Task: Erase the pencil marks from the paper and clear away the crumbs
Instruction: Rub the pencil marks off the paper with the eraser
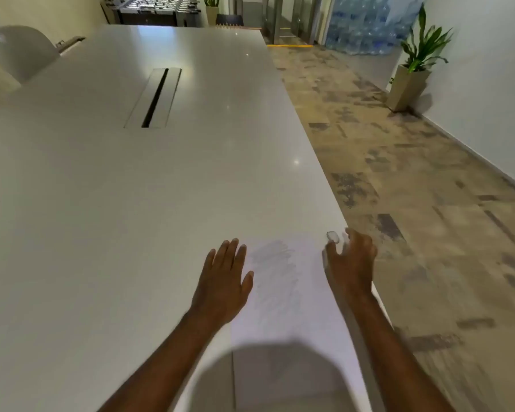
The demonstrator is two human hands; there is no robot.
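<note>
A sheet of white paper lies flat on the long pale bench, close to its right edge and near the person. Faint grey pencil marks cover a patch in the upper middle of the sheet, scribbled and smudgy; motion blur makes their outline hard to read. The left hand rests palm down with straight fingers at the paper's left edge, touching the sheet and gripping nothing. The right hand is at the paper's far right corner by the bench edge, its fingers loosely bent and spread; just beyond its fingertips sits a small whitish eraser on the bench. Blur hides whether the fingers touch the eraser, but they are not wrapped around it. No crumbs can be made out at this sharpness. Farther up the bench, a long cable slot with a dark gap runs along its middle. To the right is mottled beige floor, with 1 potted plant standing against the white wall. Pale rounded chair backs show at the bench's far left.
</note>
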